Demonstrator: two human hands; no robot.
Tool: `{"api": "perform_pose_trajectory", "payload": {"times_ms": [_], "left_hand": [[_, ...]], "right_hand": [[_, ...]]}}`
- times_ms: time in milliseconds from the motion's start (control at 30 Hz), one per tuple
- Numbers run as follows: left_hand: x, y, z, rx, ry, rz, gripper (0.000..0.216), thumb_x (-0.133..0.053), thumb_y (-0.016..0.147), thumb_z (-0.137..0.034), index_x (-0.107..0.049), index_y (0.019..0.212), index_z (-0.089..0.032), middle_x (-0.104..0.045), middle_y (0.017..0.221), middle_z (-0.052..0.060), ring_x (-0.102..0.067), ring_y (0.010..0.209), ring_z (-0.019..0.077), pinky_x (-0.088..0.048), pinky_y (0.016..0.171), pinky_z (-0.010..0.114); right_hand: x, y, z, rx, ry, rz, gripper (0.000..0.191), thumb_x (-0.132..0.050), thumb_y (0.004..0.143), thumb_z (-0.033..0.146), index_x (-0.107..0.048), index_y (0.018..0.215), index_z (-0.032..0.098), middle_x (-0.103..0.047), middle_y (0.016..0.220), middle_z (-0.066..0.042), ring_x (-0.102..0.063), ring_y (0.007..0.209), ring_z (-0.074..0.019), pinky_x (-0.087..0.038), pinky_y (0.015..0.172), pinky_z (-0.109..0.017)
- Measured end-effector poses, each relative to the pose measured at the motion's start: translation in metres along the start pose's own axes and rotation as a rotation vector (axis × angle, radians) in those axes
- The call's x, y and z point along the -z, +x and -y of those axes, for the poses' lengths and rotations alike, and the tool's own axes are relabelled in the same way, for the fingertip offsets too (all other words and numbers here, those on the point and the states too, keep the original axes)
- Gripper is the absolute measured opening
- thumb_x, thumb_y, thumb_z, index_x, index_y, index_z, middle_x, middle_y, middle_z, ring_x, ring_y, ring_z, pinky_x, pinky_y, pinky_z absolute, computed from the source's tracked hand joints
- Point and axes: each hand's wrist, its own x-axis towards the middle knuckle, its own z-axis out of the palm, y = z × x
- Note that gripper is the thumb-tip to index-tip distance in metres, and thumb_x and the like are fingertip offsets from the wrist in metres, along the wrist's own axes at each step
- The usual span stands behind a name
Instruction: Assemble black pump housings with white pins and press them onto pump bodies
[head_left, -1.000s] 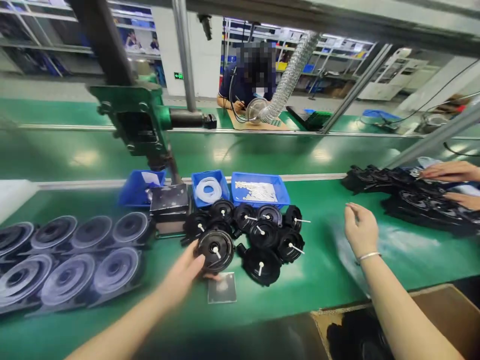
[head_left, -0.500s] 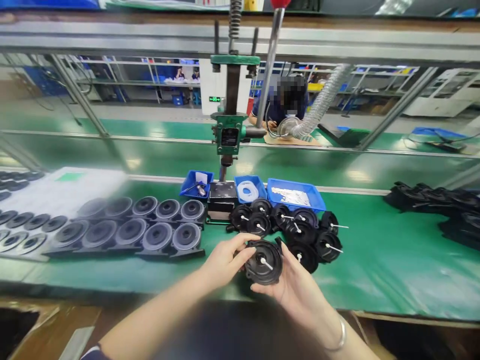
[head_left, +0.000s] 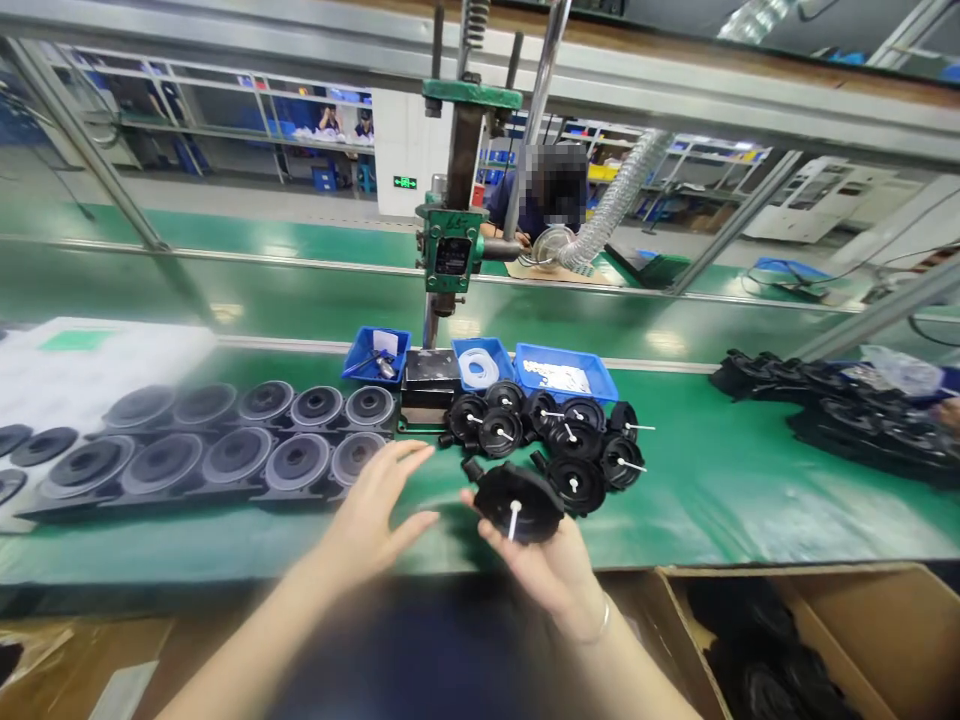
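My right hand [head_left: 553, 572] grips a black round plastic housing [head_left: 501, 488] from below, over the front of the bench. A thin white stem sticks out of the housing's middle, and a short spout shows at its upper left. To the left of it, my left hand [head_left: 371, 515] is empty, thumb and fingers apart. Just behind the held piece, several similar black housings [head_left: 571, 438] with white stems lie grouped on the green bench. Beyond my left hand are rows of black parts with round, pale-rimmed discs [head_left: 298, 462].
A green lever press [head_left: 454, 250] stands behind a black block [head_left: 430, 378]. Blue bins [head_left: 600, 372] hold white pieces, a white ring and tools. An open carton [head_left: 877, 640] with black parts is at lower right. A co-worker [head_left: 555, 190] sits across the bench.
My left hand has let go of the housing and moved left. The housing is now in my right hand alone and tilted. The view has turned right, bringing the carton into sight.
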Motion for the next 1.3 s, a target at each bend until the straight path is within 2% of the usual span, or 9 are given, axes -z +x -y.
{"api": "perform_pose_trajectory", "payload": {"times_ms": [100,200,367,533,733,900,1000,1133,1300], "left_hand": [[-0.015,0.000,-0.003,0.008,0.037,0.164,0.059,-0.059,0.090,-0.037,-0.037,0.143,-0.025,-0.043,0.146,0.014,-0.040,0.136,0.0309,-0.036,0.112,0.052],[-0.056,0.011,-0.013,-0.042,-0.043,0.343,0.073,-0.069,0.083,-0.032,-0.033,0.146,-0.022,-0.036,0.152,0.017,-0.035,0.140,0.0333,-0.036,0.113,0.054],[-0.114,0.034,-0.014,0.031,-0.169,0.263,0.082,-0.070,0.080,-0.015,-0.024,0.148,-0.016,-0.049,0.140,0.021,-0.047,0.132,0.0324,-0.041,0.108,0.053],[-0.120,0.033,-0.002,0.121,-0.290,0.209,0.097,-0.071,0.079,-0.016,-0.007,0.152,-0.024,-0.056,0.132,0.013,-0.054,0.122,0.0285,-0.046,0.103,0.049],[-0.123,0.028,0.000,0.200,-0.283,0.214,0.105,-0.073,0.073,-0.011,-0.004,0.152,-0.023,-0.058,0.130,0.012,-0.055,0.121,0.0275,-0.046,0.102,0.046],[-0.117,0.034,-0.005,0.090,-0.075,0.228,0.074,-0.075,0.077,-0.018,-0.034,0.139,-0.019,-0.059,0.129,0.011,-0.055,0.119,0.0254,-0.048,0.101,0.040],[-0.111,0.043,-0.013,0.039,0.004,0.248,0.048,-0.074,0.080,-0.024,-0.051,0.122,-0.021,-0.063,0.121,0.008,-0.056,0.113,0.0271,-0.048,0.098,0.043],[-0.120,0.063,-0.026,0.060,0.119,0.272,0.042,-0.068,0.082,-0.017,-0.052,0.121,-0.015,-0.062,0.116,0.012,-0.060,0.104,0.0301,-0.053,0.089,0.046],[-0.124,0.075,-0.041,0.082,0.198,0.268,0.059,-0.068,0.083,-0.019,-0.041,0.135,-0.012,-0.047,0.141,0.018,-0.062,0.109,0.0289,-0.056,0.088,0.039]], "right_hand": [[0.007,0.000,0.021,0.173,-0.022,-0.063,0.024,-0.062,0.084,0.033,-0.072,0.105,0.027,-0.066,0.127,-0.003,-0.059,0.121,-0.0251,-0.049,0.100,-0.040],[0.012,-0.001,0.035,0.273,-0.088,-0.096,0.026,-0.062,0.085,0.039,-0.072,0.107,0.029,-0.066,0.127,-0.002,-0.057,0.124,-0.0247,-0.041,0.109,-0.045],[0.010,-0.008,0.042,0.497,-0.481,-0.221,0.023,-0.064,0.088,0.041,-0.070,0.107,0.028,-0.059,0.136,-0.004,-0.052,0.128,-0.0256,-0.036,0.112,-0.048],[0.017,-0.014,0.036,0.673,-1.215,-0.320,0.020,-0.056,0.094,0.036,-0.066,0.110,0.030,-0.048,0.145,-0.002,-0.042,0.135,-0.0242,-0.025,0.118,-0.045],[0.033,-0.008,0.022,0.693,-1.629,-0.155,0.024,-0.046,0.098,0.029,-0.057,0.118,0.025,-0.042,0.149,-0.008,-0.038,0.138,-0.0242,-0.028,0.115,-0.048],[0.029,-0.011,0.026,0.736,-1.636,-0.148,0.022,-0.045,0.098,0.026,-0.055,0.117,0.025,-0.043,0.147,-0.009,-0.040,0.136,-0.0233,-0.031,0.113,-0.046],[0.013,-0.018,0.042,0.966,-1.463,-0.299,0.021,-0.045,0.098,0.026,-0.056,0.115,0.023,-0.048,0.143,-0.010,-0.043,0.134,-0.0243,-0.030,0.113,-0.048],[-0.004,-0.022,0.062,1.181,-1.094,-0.517,0.022,-0.047,0.097,0.033,-0.059,0.110,0.020,-0.051,0.141,-0.011,-0.043,0.134,-0.0270,-0.029,0.113,-0.053],[0.001,-0.014,0.057,0.994,-0.717,-0.429,0.020,-0.053,0.095,0.035,-0.063,0.107,0.022,-0.052,0.140,-0.008,-0.044,0.135,-0.0269,-0.027,0.115,-0.055]]}}
